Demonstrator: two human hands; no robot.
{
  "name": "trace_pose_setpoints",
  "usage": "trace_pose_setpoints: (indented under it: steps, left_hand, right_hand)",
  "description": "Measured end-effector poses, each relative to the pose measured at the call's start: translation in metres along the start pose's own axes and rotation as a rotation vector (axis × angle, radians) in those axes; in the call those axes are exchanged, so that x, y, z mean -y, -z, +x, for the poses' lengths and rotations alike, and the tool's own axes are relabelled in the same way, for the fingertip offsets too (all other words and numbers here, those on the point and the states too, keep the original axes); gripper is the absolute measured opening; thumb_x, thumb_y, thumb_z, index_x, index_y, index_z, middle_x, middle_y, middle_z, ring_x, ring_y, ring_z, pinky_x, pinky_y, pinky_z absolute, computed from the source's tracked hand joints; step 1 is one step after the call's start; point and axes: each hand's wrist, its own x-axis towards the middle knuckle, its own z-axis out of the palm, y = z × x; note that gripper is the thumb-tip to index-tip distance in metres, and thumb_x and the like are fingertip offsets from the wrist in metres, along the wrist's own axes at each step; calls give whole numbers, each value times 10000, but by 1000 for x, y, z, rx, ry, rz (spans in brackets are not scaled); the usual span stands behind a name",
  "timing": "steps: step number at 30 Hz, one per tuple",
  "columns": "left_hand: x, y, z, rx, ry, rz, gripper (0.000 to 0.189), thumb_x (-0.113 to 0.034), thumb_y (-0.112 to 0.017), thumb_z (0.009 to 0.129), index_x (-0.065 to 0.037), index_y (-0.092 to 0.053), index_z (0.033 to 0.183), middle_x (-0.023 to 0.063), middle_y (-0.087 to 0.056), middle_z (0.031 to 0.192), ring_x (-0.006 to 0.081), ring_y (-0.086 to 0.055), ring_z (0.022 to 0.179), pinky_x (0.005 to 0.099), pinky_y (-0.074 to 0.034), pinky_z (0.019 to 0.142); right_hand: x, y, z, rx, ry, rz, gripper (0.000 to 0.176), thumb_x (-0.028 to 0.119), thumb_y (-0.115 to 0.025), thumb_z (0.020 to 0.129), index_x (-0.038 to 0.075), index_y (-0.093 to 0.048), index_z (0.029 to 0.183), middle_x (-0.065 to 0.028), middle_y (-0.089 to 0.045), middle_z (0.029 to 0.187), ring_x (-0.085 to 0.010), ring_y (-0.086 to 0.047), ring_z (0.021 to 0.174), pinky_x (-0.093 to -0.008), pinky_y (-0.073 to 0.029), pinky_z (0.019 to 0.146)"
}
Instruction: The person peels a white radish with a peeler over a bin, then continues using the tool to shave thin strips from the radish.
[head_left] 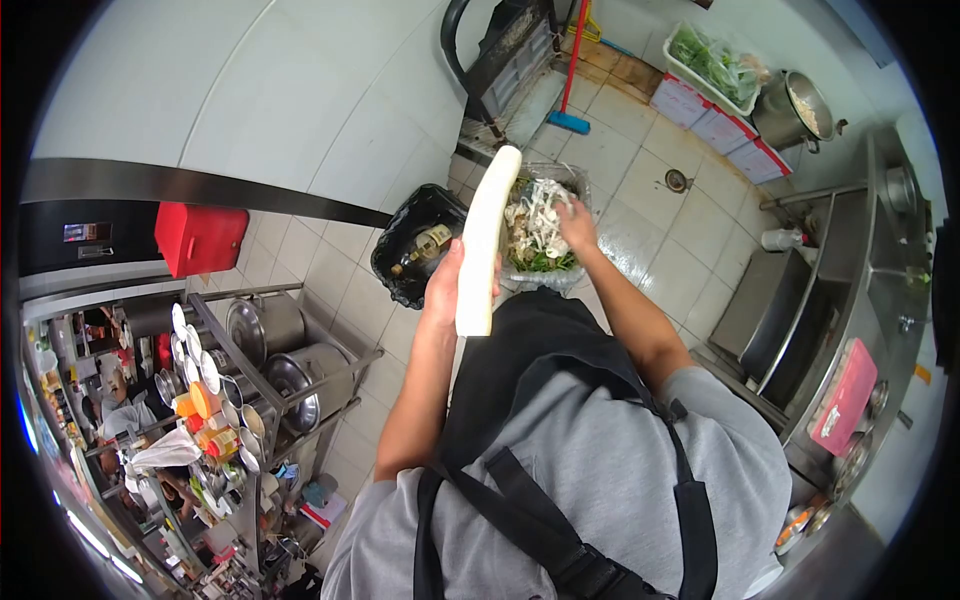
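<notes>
A long white radish, peeled and cut flat at its near end [482, 250], is held up in my left hand [443, 290], with the thumb and fingers wrapped round its lower half. My right hand [577, 226] reaches over a bin lined with clear plastic [583, 185]. Its fingers look stretched and slightly apart at the edge of a heap of white peelings [545, 215]. Green leafy scraps [548, 262] lie under and around the peelings. Part of the bin is hidden behind the radish.
Left of the scrap bin stands a black-lined bin [408, 235] with bottles inside. A red-handled broom [572, 70] leans farther off. On the right is a steel sink [765, 310] with a pink board [843, 395]. Large lidded pots [310, 375] sit on a rack at left.
</notes>
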Motion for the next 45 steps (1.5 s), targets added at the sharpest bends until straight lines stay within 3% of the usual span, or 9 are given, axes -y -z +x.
trace_pose_setpoints:
  steps: [3, 9, 22, 27, 32, 39, 42, 44, 45]
  left_hand:
    - [-11, 6, 5, -21, -16, -71, 601, -526, -381, 942, 30, -498, 1138, 124, -570, 868, 184, -566, 608, 272, -470, 487]
    - [-10, 18, 29, -99, 1, -259, 516, -503, -389, 952, -24, -544, 1066, 103, -619, 839, 183, -620, 601, 285, -513, 490]
    - [-7, 6, 43, -47, 85, -339, 508, -483, -394, 958, -7, -556, 1030, 109, -625, 811, 186, -627, 580, 289, -510, 465]
    - [-1, 3, 32, -96, 97, -189, 520, -486, -397, 955, 1, -539, 1068, 112, -603, 829, 181, -606, 602, 279, -503, 482]
    - [4, -6, 18, -69, 147, -196, 529, -506, -343, 966, -33, -554, 1075, 82, -608, 807, 163, -603, 580, 264, -497, 484]
    - [6, -1, 0, -6, 155, -143, 579, -508, -353, 959, 17, -496, 1155, 116, -561, 850, 177, -564, 598, 266, -482, 475]
    - [2, -9, -4, 43, 95, -89, 576, -503, -354, 960, 18, -490, 1164, 118, -557, 852, 178, -559, 588, 266, -476, 467]
    - [-6, -13, -4, 12, 61, -72, 575, -503, -359, 957, 16, -489, 1168, 120, -556, 850, 179, -555, 578, 264, -474, 464]
    - [-8, -10, -1, 8, 51, -73, 575, -503, -359, 957, 16, -489, 1168, 120, -556, 850, 179, -555, 578, 264, -474, 464]
  right_hand:
    - [57, 54, -8, 40, -234, -53, 420, 270, -501, 925, 66, -488, 1292, -177, -646, 1061, -290, -636, 962, -354, -496, 816]
    - [207, 150, -71, 461, 710, 298, 351, 139, -577, 867, 160, -585, 1217, -67, -555, 747, -266, -562, 563, -374, -493, 554]
    - [221, 168, -74, 500, 796, 191, 369, 133, -639, 818, 191, -614, 1182, -63, -503, 693, -259, -552, 537, -360, -471, 489]
    - [203, 149, -55, 509, 699, 315, 334, 114, -579, 859, 139, -610, 1190, -103, -536, 694, -282, -582, 628, -380, -490, 590]
    - [181, 135, -27, 543, 523, 300, 300, 143, -534, 896, 76, -604, 1180, -180, -649, 972, -335, -636, 838, -378, -504, 753]
    - [101, 83, 24, 419, 308, 211, 302, 192, -497, 920, 48, -600, 1165, -182, -649, 1018, -313, -646, 787, -353, -506, 756]
    - [36, 42, 33, 628, 37, 73, 344, 233, -456, 949, 49, -558, 1222, -176, -667, 921, -267, -635, 654, -336, -516, 629]
    - [37, 40, 21, 673, -602, 499, 393, 272, -421, 973, 62, -484, 1299, -141, -646, 795, -184, -577, 542, -295, -474, 490]
    - [46, 46, 12, 672, -611, 615, 424, 297, -401, 984, 78, -417, 1346, -91, -594, 713, -122, -514, 496, -261, -426, 418]
